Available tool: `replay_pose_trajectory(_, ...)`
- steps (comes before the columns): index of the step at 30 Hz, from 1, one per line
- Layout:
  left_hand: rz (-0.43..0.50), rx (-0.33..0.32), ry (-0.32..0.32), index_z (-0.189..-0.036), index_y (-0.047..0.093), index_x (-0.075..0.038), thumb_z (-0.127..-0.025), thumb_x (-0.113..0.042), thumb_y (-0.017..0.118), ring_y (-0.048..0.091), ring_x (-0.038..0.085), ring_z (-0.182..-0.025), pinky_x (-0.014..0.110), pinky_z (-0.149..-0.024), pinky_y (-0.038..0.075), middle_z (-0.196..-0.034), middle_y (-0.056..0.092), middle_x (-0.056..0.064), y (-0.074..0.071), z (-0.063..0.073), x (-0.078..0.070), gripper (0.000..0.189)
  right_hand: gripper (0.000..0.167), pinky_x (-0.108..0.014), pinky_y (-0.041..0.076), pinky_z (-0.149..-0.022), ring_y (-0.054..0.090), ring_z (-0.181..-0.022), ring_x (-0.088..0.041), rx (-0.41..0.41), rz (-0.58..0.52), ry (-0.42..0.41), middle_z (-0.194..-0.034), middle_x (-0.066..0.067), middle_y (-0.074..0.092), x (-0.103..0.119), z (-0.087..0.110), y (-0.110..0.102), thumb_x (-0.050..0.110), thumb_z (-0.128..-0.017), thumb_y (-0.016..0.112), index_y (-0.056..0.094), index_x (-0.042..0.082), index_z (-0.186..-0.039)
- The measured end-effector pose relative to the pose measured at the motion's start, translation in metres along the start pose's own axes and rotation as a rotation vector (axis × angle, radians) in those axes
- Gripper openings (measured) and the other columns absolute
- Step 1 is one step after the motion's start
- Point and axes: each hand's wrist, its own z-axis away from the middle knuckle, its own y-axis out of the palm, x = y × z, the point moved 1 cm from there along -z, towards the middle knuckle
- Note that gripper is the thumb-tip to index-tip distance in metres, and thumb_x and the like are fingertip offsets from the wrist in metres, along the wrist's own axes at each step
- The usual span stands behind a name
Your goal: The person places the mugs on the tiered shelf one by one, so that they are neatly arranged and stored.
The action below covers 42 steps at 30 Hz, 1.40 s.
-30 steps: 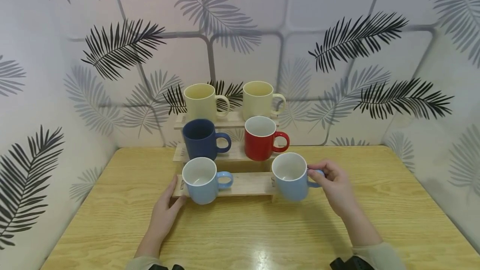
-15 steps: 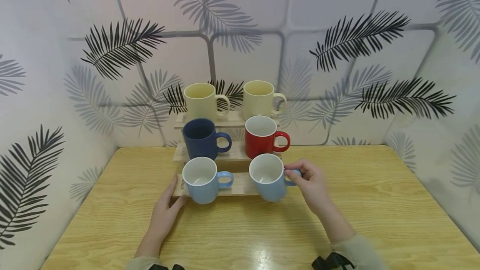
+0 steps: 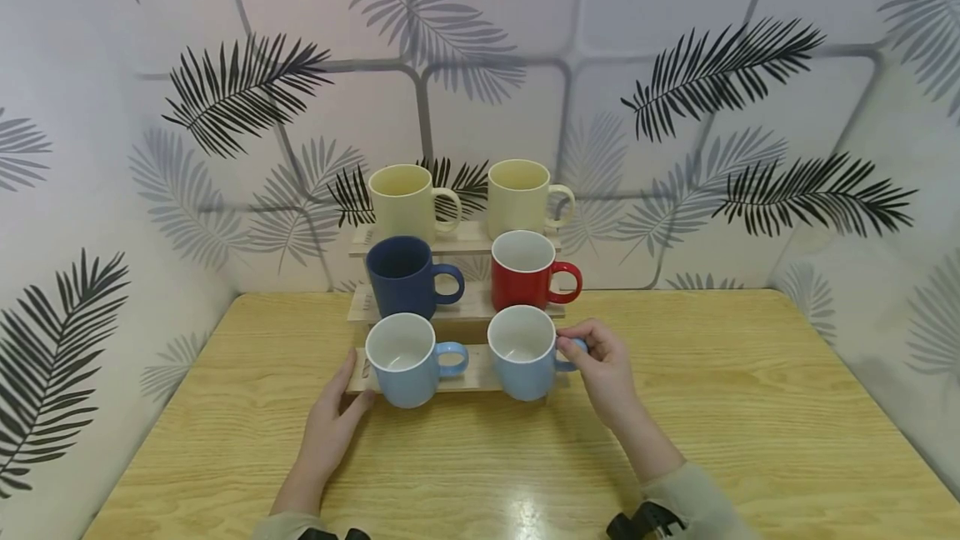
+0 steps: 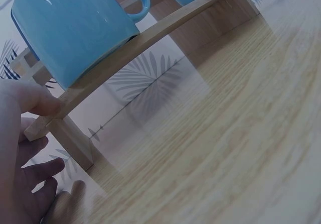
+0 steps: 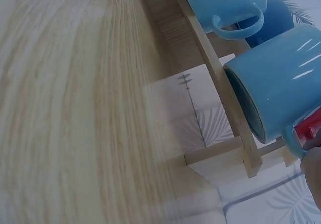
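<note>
My right hand (image 3: 606, 369) pinches the handle of a light blue mug (image 3: 525, 373) with a white inside. That mug is upright over the right part of the lowest board of a stepped wooden rack (image 3: 477, 379). In the right wrist view its base, slightly tilted, shows close over the board (image 5: 223, 91). My left hand (image 3: 330, 427) grips the left end of the same board, thumb at the front; in the left wrist view the other fingers (image 4: 42, 171) curl below the board. Beside it a second light blue mug (image 3: 408, 382) stands with its handle to the right.
On the middle step stand a dark blue mug (image 3: 401, 286) and a red mug (image 3: 519, 282). Two cream mugs, a left one (image 3: 401, 211) and a right one (image 3: 516, 207), occupy the top step. The wood-grain table (image 3: 750, 398) ends at a leaf-patterned wall (image 3: 510, 123) behind.
The right hand has carried its light blue mug left, from beyond the board's right end to over the board in front of the red mug. The left hand has stayed in place.
</note>
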Motion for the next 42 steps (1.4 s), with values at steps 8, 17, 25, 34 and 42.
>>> replay_pose_trajectory(8,0.013,0.003,0.001,-0.152,0.027,-0.015,-0.096,-0.034,0.058,0.024,0.034,-0.14,0.05,-0.114,0.019,-0.153,0.028,0.014,0.001,0.0,0.0,0.066,0.01,-0.019,0.047,-0.069,0.054,-0.08,-0.01,-0.015,-0.125,0.026,-0.089,-0.001,0.064,-0.008,0.001,-0.004,-0.002,-0.092,0.06,0.056,-0.01,-0.096)
replay_pose_trajectory(17,0.028,-0.002,0.009,-0.151,0.029,-0.012,-0.095,-0.032,0.06,0.026,0.035,-0.139,0.049,-0.113,0.02,-0.153,0.028,0.015,0.0,0.0,-0.001,0.067,0.016,-0.017,0.046,-0.07,0.054,-0.081,-0.008,0.014,-0.234,0.014,-0.088,0.001,0.064,-0.012,0.004,-0.005,-0.004,-0.092,0.058,0.063,0.011,-0.092)
replay_pose_trajectory(25,0.02,0.003,-0.008,-0.151,0.028,-0.013,-0.095,-0.034,0.059,0.025,0.035,-0.14,0.05,-0.114,0.019,-0.153,0.028,0.015,-0.001,0.001,-0.004,0.067,0.007,-0.018,0.046,-0.073,0.053,-0.084,-0.009,0.011,-0.159,0.08,-0.092,0.002,0.063,-0.01,0.006,-0.005,0.002,-0.094,0.059,0.057,-0.001,-0.1)
replay_pose_trajectory(34,0.028,0.003,-0.009,-0.151,0.028,-0.014,-0.095,-0.035,0.058,0.025,0.035,-0.14,0.05,-0.114,0.019,-0.153,0.028,0.014,0.001,0.001,-0.001,0.067,0.017,-0.024,0.05,-0.085,0.055,-0.094,-0.014,0.132,-0.169,0.012,-0.106,0.0,0.059,-0.023,0.009,-0.017,0.006,-0.101,0.046,0.054,-0.003,-0.112)
replay_pose_trajectory(42,0.027,-0.008,0.012,-0.151,0.029,-0.014,-0.095,-0.032,0.059,0.026,0.035,-0.139,0.051,-0.113,0.02,-0.152,0.029,0.015,0.0,0.0,0.001,0.066,0.042,-0.029,0.043,-0.098,0.058,-0.107,-0.016,0.286,-0.521,-0.059,-0.115,-0.001,0.062,-0.043,0.008,-0.027,0.011,-0.106,0.019,0.057,0.006,-0.122)
